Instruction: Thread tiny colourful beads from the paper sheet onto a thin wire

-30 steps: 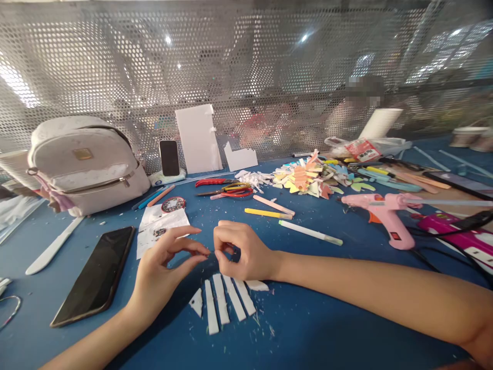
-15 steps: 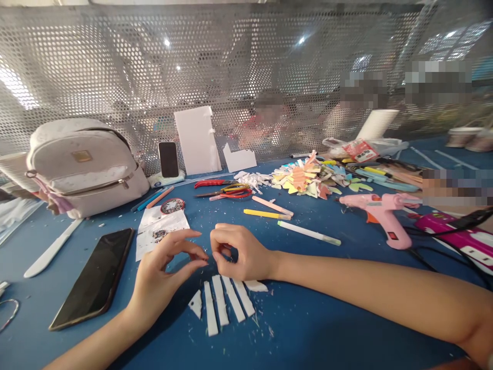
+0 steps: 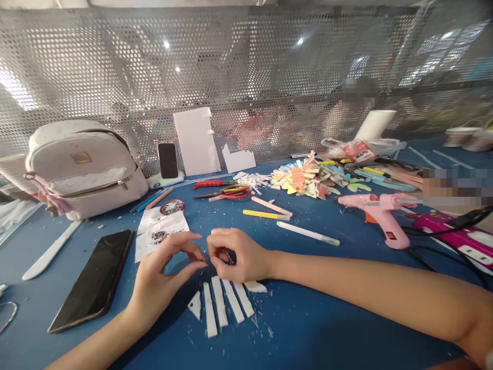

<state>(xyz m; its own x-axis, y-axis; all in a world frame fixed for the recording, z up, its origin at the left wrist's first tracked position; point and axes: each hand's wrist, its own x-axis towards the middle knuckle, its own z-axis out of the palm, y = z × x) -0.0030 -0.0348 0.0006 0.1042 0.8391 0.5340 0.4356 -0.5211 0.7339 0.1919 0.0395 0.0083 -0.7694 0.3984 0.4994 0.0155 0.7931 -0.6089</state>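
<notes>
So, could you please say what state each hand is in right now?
Left hand: loosely curved into a pinch; cannot tell if it holds anything.
Right hand: curled inward; cannot tell what, if anything, it holds.

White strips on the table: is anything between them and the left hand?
A small white triangular piece lies just left of the white strips, on the side toward the left hand. Nothing else sizeable shows between them, though the right hand hides some strips' upper ends.
</notes>
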